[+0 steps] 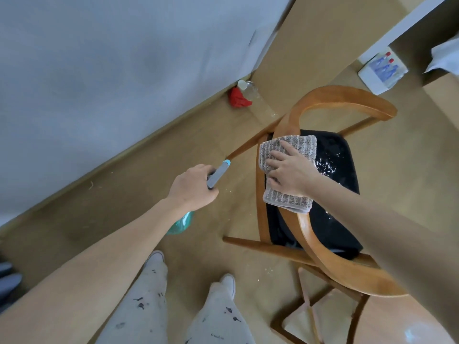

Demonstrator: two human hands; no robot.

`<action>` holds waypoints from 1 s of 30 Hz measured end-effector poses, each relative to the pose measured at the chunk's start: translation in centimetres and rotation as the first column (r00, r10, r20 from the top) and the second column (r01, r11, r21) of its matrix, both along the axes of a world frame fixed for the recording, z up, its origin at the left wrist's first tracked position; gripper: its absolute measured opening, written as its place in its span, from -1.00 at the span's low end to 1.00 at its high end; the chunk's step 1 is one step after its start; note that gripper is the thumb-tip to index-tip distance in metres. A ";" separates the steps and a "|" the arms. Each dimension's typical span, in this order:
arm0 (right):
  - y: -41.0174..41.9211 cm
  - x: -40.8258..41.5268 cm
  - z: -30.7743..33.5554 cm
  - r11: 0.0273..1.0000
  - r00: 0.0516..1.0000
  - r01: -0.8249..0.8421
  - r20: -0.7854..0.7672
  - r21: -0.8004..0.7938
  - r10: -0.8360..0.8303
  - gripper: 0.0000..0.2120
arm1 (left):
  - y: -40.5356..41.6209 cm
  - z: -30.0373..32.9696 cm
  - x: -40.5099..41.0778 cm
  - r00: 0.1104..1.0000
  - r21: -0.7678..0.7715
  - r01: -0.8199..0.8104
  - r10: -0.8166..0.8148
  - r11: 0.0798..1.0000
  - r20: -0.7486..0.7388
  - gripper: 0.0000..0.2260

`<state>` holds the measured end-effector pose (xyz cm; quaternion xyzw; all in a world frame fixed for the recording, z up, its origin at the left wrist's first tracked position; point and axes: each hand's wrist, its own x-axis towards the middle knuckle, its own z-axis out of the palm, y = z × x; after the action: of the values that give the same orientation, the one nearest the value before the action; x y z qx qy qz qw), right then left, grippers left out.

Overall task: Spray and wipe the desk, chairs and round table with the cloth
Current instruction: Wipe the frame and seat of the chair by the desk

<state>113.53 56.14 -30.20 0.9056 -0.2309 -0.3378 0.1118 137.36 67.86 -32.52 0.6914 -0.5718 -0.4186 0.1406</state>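
A folded grey ribbed cloth (289,170) is being pressed flat by the right hand (290,170), fingers spread, onto the curved wooden armrest and black seat of a wooden chair (342,100). A teal spray bottle with a grey nozzle (218,173) is being gripped by the left hand (192,187) beside the chair, above the tan floor (149,175).

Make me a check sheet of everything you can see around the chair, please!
Surface: black seat of the wooden chair, speckled with white droplets.
Job's things: grey ribbed cloth lies on the seat and curved rail; spray bottle, teal body below the wrist.
Clutter: red rag and a clear bottle on the floor by the wall.
Hands: left hand grips the spray bottle; right hand presses flat on the cloth.
Cables: nothing seen.
Surroundings: grey wall, tan floor, white box with bottles.
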 end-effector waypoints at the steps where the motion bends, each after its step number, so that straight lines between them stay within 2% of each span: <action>1: 0.1 -0.1 -0.1 1.000 1.000 -0.013 0.007 -0.003 0.013 -0.44 | 0.5 0.1 -0.4 1.000 -0.002 -0.017 0.017 1.000 0.000 -0.74; 6: 0.2 -0.1 0.1 0.998 0.998 -0.057 -0.008 -0.016 0.057 -0.48 | 3.2 0.3 -3.0 0.991 -0.016 -0.132 0.133 0.991 0.018 -0.73; 14: 4.0 -1.1 -1.1 0.975 0.964 -0.222 -0.156 -0.019 0.217 -0.48 | 9.0 -0.5 -8.4 0.957 -0.020 -0.280 0.280 0.960 0.070 -0.73; 19: 6.3 -3.0 -1.7 0.954 0.944 -0.299 -0.154 -0.035 0.290 -0.46 | 11.9 -1.4 -12.1 0.936 -0.030 -0.339 0.341 0.940 0.091 -0.73; 30: 13.0 -9.8 -3.3 0.878 0.850 -0.477 -0.234 0.039 0.473 -0.49 | 16.8 -0.9 -18.7 0.909 -0.001 -0.403 0.401 0.915 0.113 -0.73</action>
<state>103.76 69.14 -33.45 0.8864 0.0116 -0.4029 0.2276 118.70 84.64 -33.45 0.8180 -0.4195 -0.3480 0.1839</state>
